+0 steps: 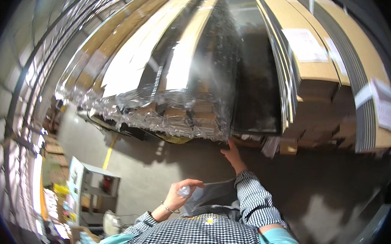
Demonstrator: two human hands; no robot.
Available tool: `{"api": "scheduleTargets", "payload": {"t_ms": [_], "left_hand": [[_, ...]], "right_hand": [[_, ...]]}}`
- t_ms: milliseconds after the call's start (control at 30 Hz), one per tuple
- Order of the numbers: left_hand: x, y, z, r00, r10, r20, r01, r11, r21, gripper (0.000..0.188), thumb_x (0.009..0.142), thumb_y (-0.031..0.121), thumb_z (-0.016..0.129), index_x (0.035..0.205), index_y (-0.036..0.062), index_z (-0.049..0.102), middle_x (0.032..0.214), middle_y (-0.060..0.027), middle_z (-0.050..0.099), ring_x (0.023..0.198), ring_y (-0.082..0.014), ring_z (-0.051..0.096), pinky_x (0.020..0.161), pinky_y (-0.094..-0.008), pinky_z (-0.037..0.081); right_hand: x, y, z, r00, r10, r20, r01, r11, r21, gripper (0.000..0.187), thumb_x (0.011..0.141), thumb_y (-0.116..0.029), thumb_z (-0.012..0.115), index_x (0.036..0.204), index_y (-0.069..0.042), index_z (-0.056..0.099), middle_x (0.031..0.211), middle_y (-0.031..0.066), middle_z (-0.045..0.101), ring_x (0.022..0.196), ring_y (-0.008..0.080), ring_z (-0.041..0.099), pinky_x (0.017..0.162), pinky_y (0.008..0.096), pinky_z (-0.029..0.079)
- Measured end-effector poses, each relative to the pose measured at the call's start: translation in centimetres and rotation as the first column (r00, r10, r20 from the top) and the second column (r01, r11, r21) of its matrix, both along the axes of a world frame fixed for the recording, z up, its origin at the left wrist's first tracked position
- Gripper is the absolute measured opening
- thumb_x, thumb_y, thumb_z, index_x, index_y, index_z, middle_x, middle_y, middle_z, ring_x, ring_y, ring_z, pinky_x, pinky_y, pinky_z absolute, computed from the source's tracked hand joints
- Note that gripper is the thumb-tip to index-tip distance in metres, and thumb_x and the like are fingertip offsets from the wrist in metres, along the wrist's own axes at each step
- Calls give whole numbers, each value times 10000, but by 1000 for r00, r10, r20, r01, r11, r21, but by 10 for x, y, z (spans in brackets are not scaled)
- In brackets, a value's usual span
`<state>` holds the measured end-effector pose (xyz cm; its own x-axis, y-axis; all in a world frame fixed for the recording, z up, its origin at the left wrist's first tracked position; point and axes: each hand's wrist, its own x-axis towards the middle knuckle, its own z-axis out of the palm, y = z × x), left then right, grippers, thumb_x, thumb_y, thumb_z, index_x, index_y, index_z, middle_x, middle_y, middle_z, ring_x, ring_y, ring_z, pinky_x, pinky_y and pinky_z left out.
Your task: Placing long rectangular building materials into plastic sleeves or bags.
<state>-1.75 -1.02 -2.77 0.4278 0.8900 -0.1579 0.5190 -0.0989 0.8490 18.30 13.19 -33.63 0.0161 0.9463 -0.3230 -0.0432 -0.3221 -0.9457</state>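
Note:
My left hand (180, 195) is closed in front of my checked apron, around some crumpled clear plastic (184, 191). A greyish see-through plastic sheet (215, 192) hangs between my two forearms; whether it is one piece with the plastic in the hand, I cannot tell. My right hand (234, 157) reaches forward with fingers apart and nothing visible in it. Its fingertips are at the lower corner of a stack of long cartons wrapped in clear film (177, 116). Just right of that corner stands a tall dark panel (259, 85).
Long flat cardboard boxes and panels (312, 66) with white paper labels stand at the right. A white shelf unit (93, 189) is at the lower left, beside cluttered goods. A yellow line (110, 151) runs on the grey floor (138, 163). Metal framing curves along the left.

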Motion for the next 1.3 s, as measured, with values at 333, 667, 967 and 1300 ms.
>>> {"api": "scheduleTargets", "payload": {"t_ms": [333,667,967,1300], "left_hand": [[-68,-14,-10,929,152,338,-187,980,73,213,926,29,597,1117,48,688,1001,-87,741,962,-189,702,862,-304,535],[-137,-64,-32,730,361,580,-437,899,-9,207,918,22,594,1102,7,689,994,-86,735,974,-151,683,883,-292,519],[-174,-95,-48,620,474,625,-599,800,-13,199,910,30,606,1091,16,690,970,-88,742,939,-162,696,848,-295,531],[-207,-123,-58,581,570,581,-714,700,27,171,884,11,610,1036,10,690,1002,-80,715,966,-173,670,873,-294,506]], "right_hand": [[-54,-77,21,936,353,12,-353,936,-12,403,884,-189,689,1254,-46,615,1035,68,699,899,153,657,674,282,503],[-84,-48,139,857,436,274,-482,866,129,337,926,-30,589,1257,31,563,1170,143,660,1053,206,643,897,311,524],[-131,-64,201,715,617,329,-682,720,130,343,930,-59,616,1254,42,571,1166,147,668,1061,209,641,919,313,510],[-160,-93,201,586,700,407,-775,631,30,340,946,-64,600,1267,42,567,1161,132,671,996,187,658,891,300,522]]}}
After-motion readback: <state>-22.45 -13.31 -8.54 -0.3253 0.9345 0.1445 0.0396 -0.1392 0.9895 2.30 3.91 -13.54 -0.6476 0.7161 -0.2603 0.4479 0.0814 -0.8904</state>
